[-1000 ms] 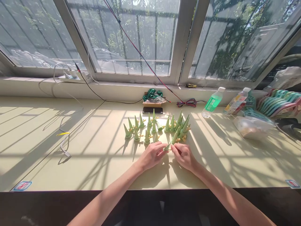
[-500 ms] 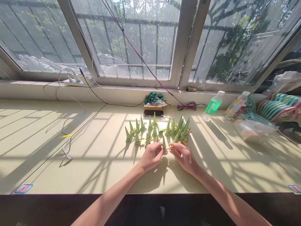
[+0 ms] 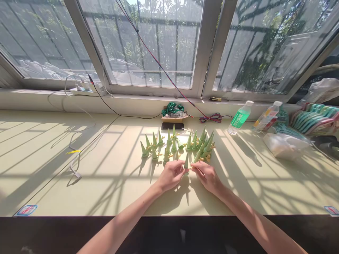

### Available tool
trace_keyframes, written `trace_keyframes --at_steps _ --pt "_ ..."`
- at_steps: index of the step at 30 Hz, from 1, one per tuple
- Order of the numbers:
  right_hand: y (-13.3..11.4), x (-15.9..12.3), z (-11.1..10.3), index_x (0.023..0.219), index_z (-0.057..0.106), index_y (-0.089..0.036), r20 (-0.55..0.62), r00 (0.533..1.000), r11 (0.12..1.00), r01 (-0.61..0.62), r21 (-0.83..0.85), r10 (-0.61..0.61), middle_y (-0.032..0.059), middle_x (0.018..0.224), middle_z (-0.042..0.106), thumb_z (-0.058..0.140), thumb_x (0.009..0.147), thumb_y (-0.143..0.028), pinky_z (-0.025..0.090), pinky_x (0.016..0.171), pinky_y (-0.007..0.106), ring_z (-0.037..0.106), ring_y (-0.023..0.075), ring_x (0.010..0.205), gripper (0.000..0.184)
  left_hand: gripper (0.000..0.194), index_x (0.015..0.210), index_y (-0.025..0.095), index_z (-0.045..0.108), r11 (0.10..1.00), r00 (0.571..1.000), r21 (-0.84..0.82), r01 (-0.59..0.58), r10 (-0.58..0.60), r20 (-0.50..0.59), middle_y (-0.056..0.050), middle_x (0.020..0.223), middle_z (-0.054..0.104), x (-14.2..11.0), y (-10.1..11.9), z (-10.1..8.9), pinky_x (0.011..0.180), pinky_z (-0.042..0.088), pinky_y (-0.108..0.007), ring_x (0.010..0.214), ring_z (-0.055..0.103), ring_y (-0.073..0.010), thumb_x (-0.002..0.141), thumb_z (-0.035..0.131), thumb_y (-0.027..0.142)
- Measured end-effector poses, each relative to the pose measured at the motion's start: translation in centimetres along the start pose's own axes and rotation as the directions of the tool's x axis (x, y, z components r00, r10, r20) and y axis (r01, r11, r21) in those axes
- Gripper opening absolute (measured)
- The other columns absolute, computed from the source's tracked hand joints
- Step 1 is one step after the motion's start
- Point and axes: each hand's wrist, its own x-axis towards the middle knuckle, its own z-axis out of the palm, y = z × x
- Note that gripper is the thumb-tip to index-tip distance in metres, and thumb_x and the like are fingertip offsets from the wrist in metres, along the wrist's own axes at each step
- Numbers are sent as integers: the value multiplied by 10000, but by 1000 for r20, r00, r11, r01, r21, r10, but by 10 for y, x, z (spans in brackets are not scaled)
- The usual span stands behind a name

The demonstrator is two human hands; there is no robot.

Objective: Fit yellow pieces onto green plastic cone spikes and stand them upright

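Observation:
My left hand [image 3: 173, 174] pinches a small green cone [image 3: 186, 163] by its lower part, holding it upright just above the table. From the other side, my right hand [image 3: 208, 175] has its thumb and fingers pressed together close to the cone's base, on a small pale piece [image 3: 192, 167] mostly covered by the fingertips. Several like green cones stand behind my hands, in a left group [image 3: 154, 154] and a tighter right group [image 3: 203, 150]. Small yellowish pieces [image 3: 213, 146] stick out at the sides of some cones. One cone [image 3: 179, 143] in the middle leans over.
A black phone [image 3: 172, 126] lies behind the cones, before a small box [image 3: 173, 120] with green material. Coiled red and black wire [image 3: 211, 118], a green-labelled bottle [image 3: 239, 118], a second bottle [image 3: 267, 116], a plastic bag [image 3: 284, 145] and hangers [image 3: 312, 118] are to the right. A white cable [image 3: 76, 165] lies left.
The held cone has shifted slightly right and stands straighter between my hands. My right fingers have closed nearer to its base. The standing cones have not moved.

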Motion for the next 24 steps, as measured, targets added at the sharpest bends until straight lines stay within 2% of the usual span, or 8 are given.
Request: trace_keyframes --at_steps 6,12,16,19,22,24 --pt "-4 0 -3 976 641 -196 88 992 996 -93 -3 93 18 713 550 417 1058 -299 425 590 293 519 168 628 260 129 845 168 677 996 998 72 -57 57 7 19 686 516 0 -1 -1 573 362 -229 598 446 -110 932 639 254" --pt "-6 1 -3 819 546 -200 160 970 982 -188 23 182 3 707 523 348 1075 -326 404 618 284 495 151 640 347 141 932 176 717 994 997 78 -71 69 20 -6 784 570 0 0 0 599 391 -231 630 479 -110 953 642 294" --pt "-7 2 -2 741 493 -200 133 969 977 -213 26 207 -16 659 465 350 1075 -336 377 576 268 444 132 590 388 171 832 160 668 993 995 69 -99 99 -5 3 740 528 0 2 1 594 375 -230 631 456 -111 944 638 286" --pt "-6 3 -1 811 561 -193 77 979 981 -191 23 188 -6 683 510 395 1067 -330 392 575 270 464 134 593 335 240 737 154 580 999 999 32 -37 38 -35 18 680 484 2 3 1 568 345 -229 596 417 -103 942 606 274" --pt "-8 3 -1 1034 614 -185 29 988 987 -151 58 149 25 808 603 476 1046 -323 426 565 273 495 128 585 196 288 719 155 547 995 995 -57 85 -87 -42 19 661 490 4 4 1 550 335 -226 589 424 -102 946 591 326" --pt "-9 3 -3 1138 601 -188 25 991 988 -134 83 132 34 862 616 519 1031 -314 439 550 269 506 123 581 184 324 714 153 545 982 988 -118 146 -150 -31 18 655 493 5 5 0 545 337 -224 593 435 -104 943 597 377"
